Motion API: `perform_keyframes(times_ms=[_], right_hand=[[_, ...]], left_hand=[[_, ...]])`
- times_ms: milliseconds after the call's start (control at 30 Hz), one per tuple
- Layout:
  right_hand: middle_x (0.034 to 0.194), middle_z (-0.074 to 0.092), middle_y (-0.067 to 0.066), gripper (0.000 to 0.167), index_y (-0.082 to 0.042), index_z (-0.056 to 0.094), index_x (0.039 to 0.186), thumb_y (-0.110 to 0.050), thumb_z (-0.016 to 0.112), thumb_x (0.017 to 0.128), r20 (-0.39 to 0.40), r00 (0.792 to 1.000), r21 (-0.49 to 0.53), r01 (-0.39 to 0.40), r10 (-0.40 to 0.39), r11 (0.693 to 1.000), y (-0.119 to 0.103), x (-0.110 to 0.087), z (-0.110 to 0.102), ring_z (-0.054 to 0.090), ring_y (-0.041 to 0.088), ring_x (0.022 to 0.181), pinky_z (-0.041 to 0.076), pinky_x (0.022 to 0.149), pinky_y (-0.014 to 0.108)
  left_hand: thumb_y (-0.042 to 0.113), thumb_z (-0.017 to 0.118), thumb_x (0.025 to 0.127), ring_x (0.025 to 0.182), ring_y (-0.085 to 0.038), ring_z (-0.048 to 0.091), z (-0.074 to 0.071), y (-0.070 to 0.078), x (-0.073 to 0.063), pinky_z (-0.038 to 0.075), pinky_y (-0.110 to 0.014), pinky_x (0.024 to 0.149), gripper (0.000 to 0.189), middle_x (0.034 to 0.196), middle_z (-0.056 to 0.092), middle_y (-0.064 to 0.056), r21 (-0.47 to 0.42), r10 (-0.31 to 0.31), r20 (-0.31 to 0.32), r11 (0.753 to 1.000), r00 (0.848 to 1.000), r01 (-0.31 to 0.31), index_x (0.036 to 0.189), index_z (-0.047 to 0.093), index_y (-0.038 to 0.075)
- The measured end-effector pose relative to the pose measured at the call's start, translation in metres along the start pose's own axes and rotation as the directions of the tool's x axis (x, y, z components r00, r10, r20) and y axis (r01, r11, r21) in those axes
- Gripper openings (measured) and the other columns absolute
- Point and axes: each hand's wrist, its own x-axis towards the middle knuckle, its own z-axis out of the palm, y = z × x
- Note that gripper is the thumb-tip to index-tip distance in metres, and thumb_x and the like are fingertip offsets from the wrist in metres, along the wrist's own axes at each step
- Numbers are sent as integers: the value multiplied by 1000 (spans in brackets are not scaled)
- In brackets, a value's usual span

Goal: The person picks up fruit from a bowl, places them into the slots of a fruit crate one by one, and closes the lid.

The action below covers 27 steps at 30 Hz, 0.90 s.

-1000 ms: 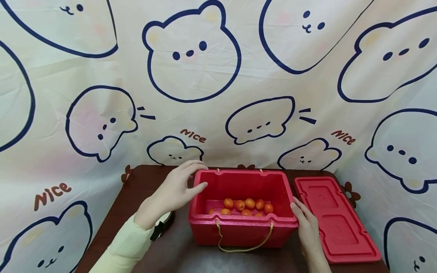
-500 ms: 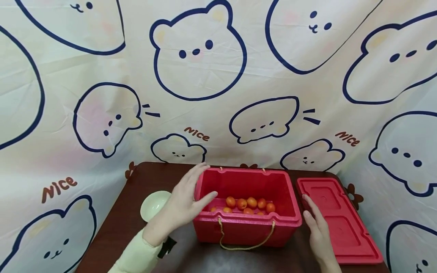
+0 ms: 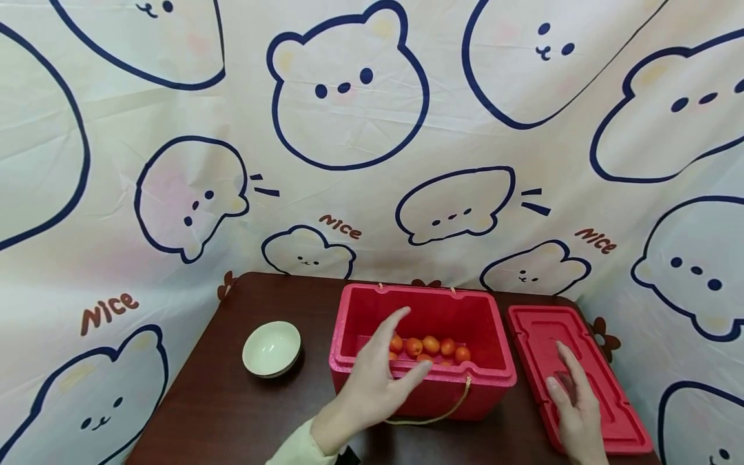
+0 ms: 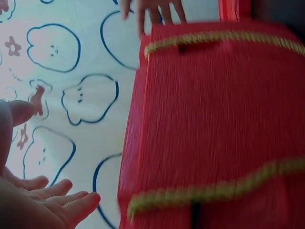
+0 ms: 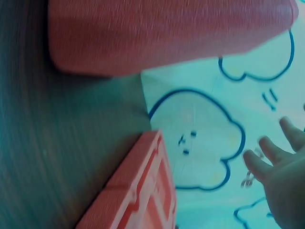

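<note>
A red box (image 3: 488, 391) without its lid stands on the dark table, a yellow rope handle (image 3: 447, 413) hanging at its front. Several small orange-red fruits, like cherry tomatoes (image 3: 431, 345), lie on its floor. My left hand (image 3: 374, 381) hovers at the front of the box with thumb and fingers spread, holding nothing and overlapping the rim in the head view. The left wrist view shows its palm and fingers (image 4: 52, 200) apart from the red wall. Over the red lid (image 3: 616, 394), to the right, my right hand (image 3: 580, 407) is held with fingers loosely extended and nothing in it.
A pale green bowl (image 3: 271, 349) stands left of the box on the dark brown table (image 3: 232, 413). Behind the table hangs a cream cloth (image 3: 442, 135) with blue-outlined cartoon bears.
Both hands have left the sides of the box. The left one moved right and toward the front, uncovering the bowl; the right one moved right, over the lid. The box stayed put.
</note>
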Motion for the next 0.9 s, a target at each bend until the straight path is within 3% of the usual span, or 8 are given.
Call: perform_keyframes(times_ms=[133, 200, 267, 333, 433, 600, 733, 900], right_hand=[[162, 31, 11, 62, -32, 23, 162, -36, 50, 106, 28, 995, -51, -95, 96, 994, 17, 1, -10, 36, 17, 135, 34, 79, -1], [164, 27, 13, 65, -31, 20, 162, -38, 50, 106, 28, 989, -52, -145, 147, 988, 25, 2, -14, 34, 27, 139, 34, 80, 0], [165, 23, 16, 67, -28, 18, 163, -40, 51, 105, 16, 982, -50, -186, 187, 981, 33, 4, -19, 31, 35, 143, 42, 97, 12], [166, 19, 19, 72, -23, 16, 163, -43, 51, 104, 5, 974, -76, -224, 225, 972, 40, 8, -24, 25, 40, 147, 42, 112, 36], [165, 15, 25, 79, -15, 14, 163, -51, 49, 103, -14, 956, -151, -293, 294, 944, 50, 14, -33, 18, 47, 149, 28, 109, 72], [163, 19, 27, 82, -10, 17, 162, -53, 51, 101, -83, 923, -202, -386, 377, 900, 69, 15, -43, 23, 50, 146, 25, 111, 71], [159, 28, 29, 81, -9, 20, 161, -52, 52, 101, -160, 899, -202, -434, 407, 878, 85, 13, -52, 31, 52, 140, 28, 110, 70], [161, 19, 31, 86, -4, 16, 160, -59, 44, 100, -202, 862, -210, -501, 464, 839, 99, 15, -66, 23, 51, 145, 23, 113, 70]], left_hand=[[46, 72, 90, 133, -11, 48, 26, 7, 2, 46, -46, 109, 76, 151, 44, 12, -71, -46, 91, 996, 995, 52, 153, 32, 35], [50, 71, 90, 133, -10, 48, 41, 9, 2, 45, -46, 109, 74, 150, 45, 13, -75, -68, 149, 994, 986, 80, 152, 33, 37], [53, 69, 91, 133, -10, 48, 55, 11, 4, 45, -45, 109, 71, 149, 47, 12, -73, -72, 201, 993, 977, 88, 151, 34, 36], [52, 68, 92, 133, -10, 48, 69, 12, 5, 45, -41, 109, 70, 148, 48, 10, -95, -57, 245, 992, 968, 82, 151, 36, 33], [49, 68, 93, 133, -9, 49, 87, 15, 9, 46, -34, 107, 67, 148, 50, 7, -168, -31, 284, 982, 958, 82, 151, 40, 29], [42, 68, 95, 131, -5, 49, 103, 20, 11, 47, -27, 104, 63, 147, 51, 8, -279, 5, 323, 956, 946, 90, 150, 41, 29], [39, 67, 93, 128, -1, 51, 114, 26, 11, 49, -22, 99, 62, 148, 48, 13, -323, 12, 413, 937, 910, 135, 149, 39, 36], [40, 68, 92, 122, 2, 52, 132, 32, 13, 51, -20, 92, 63, 148, 45, 18, -312, -36, 538, 920, 842, 238, 147, 40, 40]])
